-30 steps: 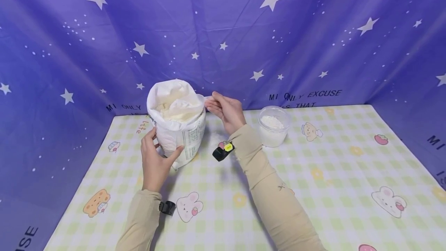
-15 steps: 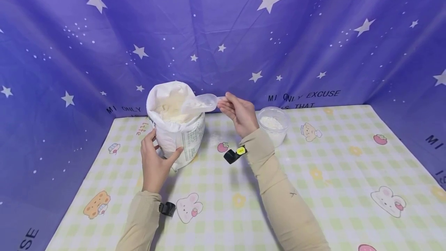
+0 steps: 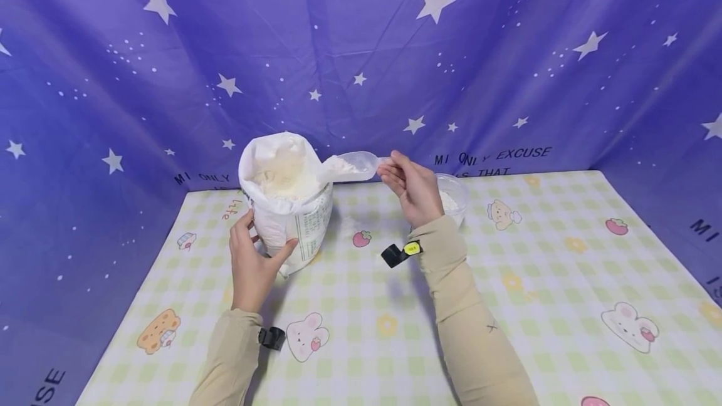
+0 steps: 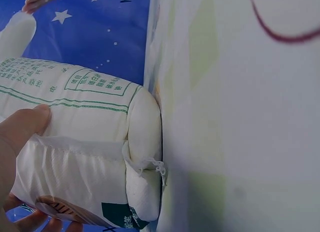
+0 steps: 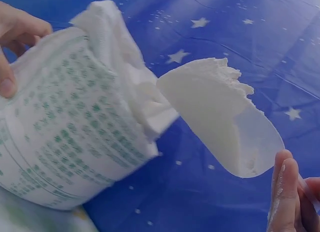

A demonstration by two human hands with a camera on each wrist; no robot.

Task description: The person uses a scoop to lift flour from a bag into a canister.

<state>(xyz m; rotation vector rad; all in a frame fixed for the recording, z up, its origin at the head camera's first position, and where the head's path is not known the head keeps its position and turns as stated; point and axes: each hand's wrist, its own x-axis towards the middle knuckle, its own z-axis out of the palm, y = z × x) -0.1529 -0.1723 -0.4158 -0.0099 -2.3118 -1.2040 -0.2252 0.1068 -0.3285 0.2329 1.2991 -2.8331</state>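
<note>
A white flour bag (image 3: 301, 224) with green print stands upright on the table, its mouth rolled open on pale powder. My left hand (image 3: 254, 268) grips its near side, thumb on the front and fingers round the left; in the left wrist view the thumb (image 4: 30, 123) presses the cloth. Just right of the bag's rim hangs a translucent scoop (image 3: 361, 165), its handle pinched by my right hand (image 3: 418, 192). White powder fills the scoop's bowl (image 5: 210, 107), heaped along its edge. Powder also dusts the right fingers (image 5: 282, 187).
Partly behind my right hand is a clear round tub (image 3: 459, 196) with white powder inside. The checked tablecloth (image 3: 350, 306) has some spilled powder beside the bag. A blue star-printed curtain (image 3: 361, 36) rises right behind the table.
My right hand has drawn the scoop, loaded with powder, out of the bag's mouth and moved right, now overlapping the tub. The left hand stays on the bag.
</note>
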